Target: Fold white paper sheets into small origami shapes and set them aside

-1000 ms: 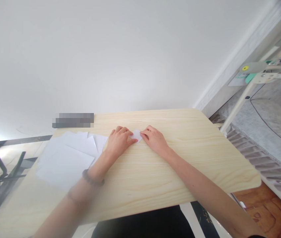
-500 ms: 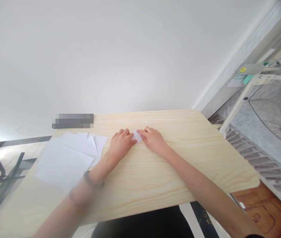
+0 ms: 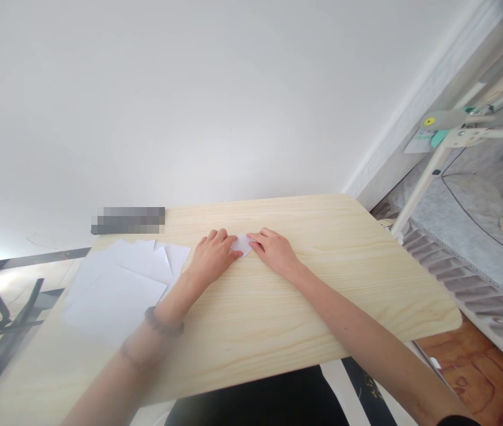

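Note:
A small piece of white paper (image 3: pixel 243 244) lies on the wooden table (image 3: pixel 305 319) between my two hands. My left hand (image 3: pixel 216 253) has its thumb and curled fingers closed on the paper's left side. At the right side, my right hand (image 3: pixel 273 248) pinches the paper's edge between thumb and forefinger. Parts of the paper are hidden under the fingertips, so its full outline cannot be made out. To the left of my left hand, several larger sheets of white paper (image 3: pixel 109 296) overlap on the table.
A pixelated dark object (image 3: pixel 128 220) sits at the table's back left edge, against the white wall (image 3: pixel 234 106). Right of the table stand a white metal frame (image 3: pixel 424 183) and a grey sofa (image 3: pixel 482 207). Dark chair legs (image 3: pixel 21 313) show at far left.
My left hand has shifted slightly to the left, and more of the small paper shows between my hands. The right hand stays nearly in place. The view has tilted slightly.

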